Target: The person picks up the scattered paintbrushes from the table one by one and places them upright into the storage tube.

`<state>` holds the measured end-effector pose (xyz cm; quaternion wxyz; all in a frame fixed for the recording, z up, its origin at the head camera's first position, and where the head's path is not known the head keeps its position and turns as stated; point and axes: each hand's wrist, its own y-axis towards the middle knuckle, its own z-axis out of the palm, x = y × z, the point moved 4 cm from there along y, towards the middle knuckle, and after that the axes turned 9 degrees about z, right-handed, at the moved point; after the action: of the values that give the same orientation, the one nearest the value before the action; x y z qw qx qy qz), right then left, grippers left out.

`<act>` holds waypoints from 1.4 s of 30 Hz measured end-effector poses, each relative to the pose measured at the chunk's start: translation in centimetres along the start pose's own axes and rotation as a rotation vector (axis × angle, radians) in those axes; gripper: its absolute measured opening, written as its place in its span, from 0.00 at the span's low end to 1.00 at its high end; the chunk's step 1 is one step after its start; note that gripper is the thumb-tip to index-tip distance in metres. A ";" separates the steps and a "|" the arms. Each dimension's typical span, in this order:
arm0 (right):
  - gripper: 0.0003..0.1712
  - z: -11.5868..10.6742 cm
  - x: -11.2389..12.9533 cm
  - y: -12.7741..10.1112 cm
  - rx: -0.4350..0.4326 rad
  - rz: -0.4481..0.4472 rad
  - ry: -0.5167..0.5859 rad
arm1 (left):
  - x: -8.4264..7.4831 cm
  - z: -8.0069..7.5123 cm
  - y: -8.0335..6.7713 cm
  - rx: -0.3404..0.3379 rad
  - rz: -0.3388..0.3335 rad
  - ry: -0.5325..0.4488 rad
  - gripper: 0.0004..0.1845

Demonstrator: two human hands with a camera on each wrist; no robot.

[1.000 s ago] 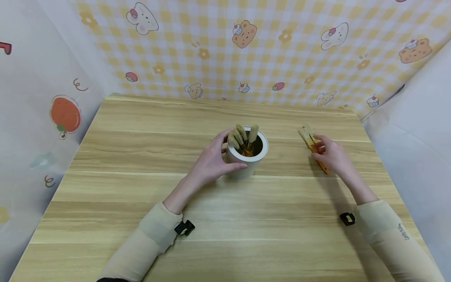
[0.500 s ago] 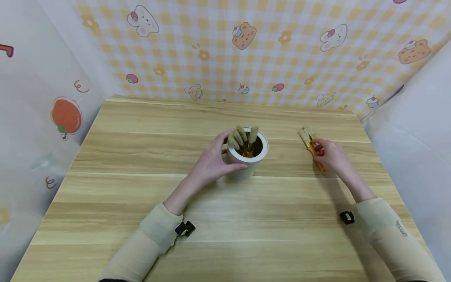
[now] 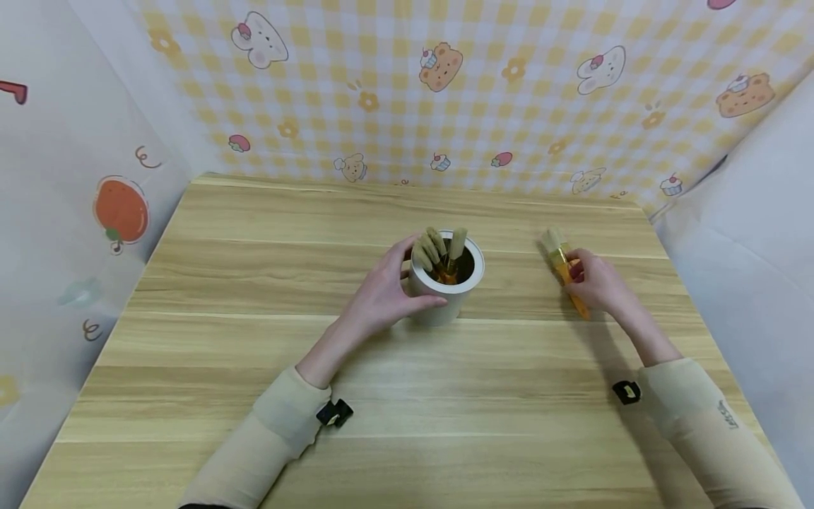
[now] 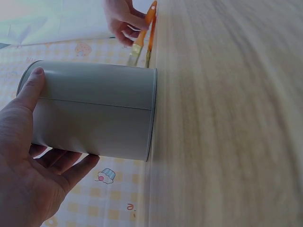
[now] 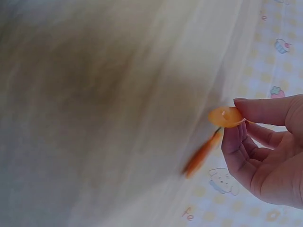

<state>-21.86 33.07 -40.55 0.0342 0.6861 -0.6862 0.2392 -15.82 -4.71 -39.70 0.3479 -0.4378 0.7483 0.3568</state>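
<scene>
My left hand [image 3: 378, 293] curls round the side of a grey-white cylindrical holder [image 3: 439, 307], thumb in front and fingers behind. Several paintbrushes [image 3: 430, 247] stand in it with their pale bristles up, some leaning over the left rim. To the right, my right hand [image 3: 594, 279] pinches a flat paintbrush [image 3: 580, 306] by its orange handle, bristles pointing away. In the left wrist view that brush is tilted and raised off the table. A second paintbrush [image 4: 150, 42] lies on the table beneath it; the right wrist view shows its orange handle [image 5: 201, 158].
The holder stands on a wood-grain table [image 3: 407, 438]. A yellow checked wall sheet [image 3: 394, 85] with cartoon prints rises behind the far edge. White sheets close off the left side [image 3: 57, 297] and right side [image 3: 750, 247].
The right hand has closed its fingers on one of the two brushes lying together and lifted it slightly, so it now overlaps the other from above. The left hand and holder stay put.
</scene>
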 end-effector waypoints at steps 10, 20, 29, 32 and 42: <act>0.25 -2.0 4.2 -1.5 -0.158 -0.045 0.196 | 0.1 0.0 0.0 0.003 -0.006 0.007 0.59; 0.17 -3.7 10.8 -3.9 -0.327 -0.148 0.470 | 0.0 0.2 0.0 0.005 -0.001 -0.003 0.59; 0.11 -5.0 16.5 -6.3 -0.415 -0.389 0.773 | 0.1 0.0 0.1 -0.001 0.025 -0.002 0.59; 0.11 -4.9 18.0 -6.9 -0.420 -0.453 0.819 | 0.1 0.0 0.1 -0.004 0.033 -0.002 0.58; 0.11 -3.1 19.6 -7.0 -0.392 -0.479 0.746 | -0.1 0.0 0.2 -0.006 0.051 -0.013 0.58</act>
<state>-17.11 16.53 -28.52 0.4606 0.6728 -0.4821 0.3205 -15.93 -4.59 -39.62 0.3422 -0.4170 0.7560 0.3707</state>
